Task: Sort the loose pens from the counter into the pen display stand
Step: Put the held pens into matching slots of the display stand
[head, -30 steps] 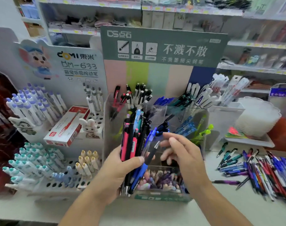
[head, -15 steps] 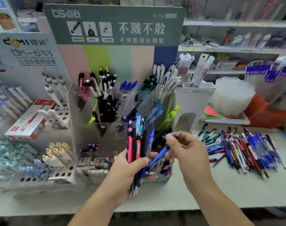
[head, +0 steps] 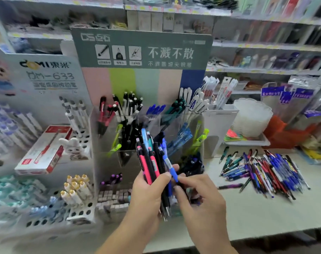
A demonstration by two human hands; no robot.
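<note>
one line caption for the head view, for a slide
Left hand grips a bundle of pens while right hand pinches a blue pen before the pen display stand.

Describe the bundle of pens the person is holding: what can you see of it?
The bundle of pens stands roughly upright in the left hand, tips down, clicker ends fanning upward. It mixes pink-and-black, black, light blue and blue plastic barrels; metal tips poke out below the palm. The right hand pinches one blue pen at its edge. It is held in front of the clear display stand.
</note>
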